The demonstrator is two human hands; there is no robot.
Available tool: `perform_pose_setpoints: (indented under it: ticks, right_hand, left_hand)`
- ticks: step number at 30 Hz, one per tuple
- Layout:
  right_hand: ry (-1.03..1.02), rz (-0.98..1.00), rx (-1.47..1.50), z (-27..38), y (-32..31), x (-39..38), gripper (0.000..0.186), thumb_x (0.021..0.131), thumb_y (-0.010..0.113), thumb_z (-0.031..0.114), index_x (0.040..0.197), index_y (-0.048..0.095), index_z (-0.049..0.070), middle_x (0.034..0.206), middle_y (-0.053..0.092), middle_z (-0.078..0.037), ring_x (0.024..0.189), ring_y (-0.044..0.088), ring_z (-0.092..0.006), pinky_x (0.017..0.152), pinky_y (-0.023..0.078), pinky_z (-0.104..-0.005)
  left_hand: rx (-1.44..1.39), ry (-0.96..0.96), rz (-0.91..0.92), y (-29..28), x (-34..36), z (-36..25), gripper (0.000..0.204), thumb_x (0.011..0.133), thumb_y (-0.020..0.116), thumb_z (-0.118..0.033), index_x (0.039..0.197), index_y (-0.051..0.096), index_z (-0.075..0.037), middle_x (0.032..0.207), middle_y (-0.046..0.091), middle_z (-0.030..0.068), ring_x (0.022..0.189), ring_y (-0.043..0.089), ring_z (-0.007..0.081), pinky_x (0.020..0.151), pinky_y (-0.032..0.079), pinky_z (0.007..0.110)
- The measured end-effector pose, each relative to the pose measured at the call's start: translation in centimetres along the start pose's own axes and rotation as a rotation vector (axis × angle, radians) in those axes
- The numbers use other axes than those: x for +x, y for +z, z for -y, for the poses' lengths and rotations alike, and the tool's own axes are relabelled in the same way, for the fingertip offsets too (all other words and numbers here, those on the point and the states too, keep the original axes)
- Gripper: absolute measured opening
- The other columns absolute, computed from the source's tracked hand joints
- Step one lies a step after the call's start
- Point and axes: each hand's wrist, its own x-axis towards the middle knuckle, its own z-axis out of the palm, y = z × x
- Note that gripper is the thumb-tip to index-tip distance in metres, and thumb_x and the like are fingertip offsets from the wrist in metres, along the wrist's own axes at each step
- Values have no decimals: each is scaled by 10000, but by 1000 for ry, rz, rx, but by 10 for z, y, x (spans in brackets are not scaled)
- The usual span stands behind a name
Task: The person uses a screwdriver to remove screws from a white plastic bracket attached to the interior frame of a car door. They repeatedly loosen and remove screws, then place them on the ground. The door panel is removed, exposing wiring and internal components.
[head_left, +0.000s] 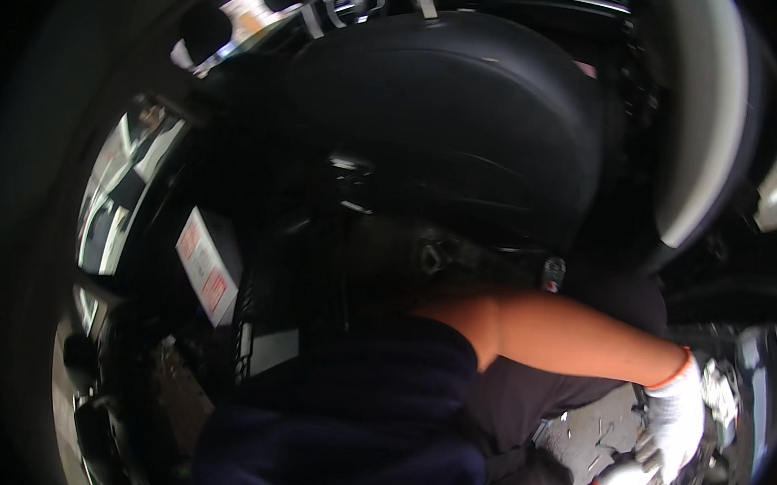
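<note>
Grey floor (589, 437) nearby, crumpled white material (719, 392) lies beside gloved hands (677, 416) (624, 478).

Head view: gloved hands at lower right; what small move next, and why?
I'd probably turn the view right and down: the left hand and right hand are close together at lower right, and anything they hold can't be made out.
</note>
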Motion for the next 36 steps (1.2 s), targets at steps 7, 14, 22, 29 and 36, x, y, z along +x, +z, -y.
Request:
perform_pose_setpoints:
  ticks: [7, 14, 22, 29, 36]
  right_hand:
    - [94, -322, -162, 49, 47, -24, 470, 1149, 416, 362, 1458, 544, 31, 984, 652, -84, 700, 556, -161, 567, 460, -224]
    - [101, -173, -149, 55, 89, -32, 471, 1135, 442, 361, 1448, 557, 28, 1008, 660, -100, 751, 573, -183, 617, 469, -247]
    - [83, -144, -236, 61, 91, -25, 472, 1118, 472, 360, 1436, 571, 25, 1035, 670, -118, 809, 593, -207, 675, 479, -273]
    - [71, -112, -258, 66, 96, -23, 474, 1103, 498, 359, 1426, 584, 22, 1059, 678, -134, 859, 610, -229, 725, 488, -295]
    - [78, -60, -278, 67, 97, -23, 477, 1089, 524, 358, 1416, 596, 19, 1083, 686, -150, 910, 627, -250, 775, 497, -318]
  left_hand:
    - [-288, 95, -681, -6, 40, 63, 407, 895, 674, -410, 970, 810, -33, 906, 767, 200, 844, 729, 358, 755, 561, 461]
    - [151, 382, -907, 3, 76, 74, 183, 848, 676, -326, 804, 731, -157, 726, 691, 87, 699, 681, 291, 629, 531, 438]
    - [676, 365, -884, -1, 81, 68, 193, 912, 634, -312, 839, 740, -168, 729, 696, 75, 683, 676, 278, 624, 527, 422]
    - [609, 370, -856, -2, 77, 65, 183, 940, 624, -283, 914, 725, -133, 778, 701, 78, 717, 679, 255, 660, 533, 398]
    - [565, 362, -865, -4, 74, 62, 184, 968, 615, -255, 988, 709, -99, 828, 706, 81, 751, 682, 232, 695, 539, 374]
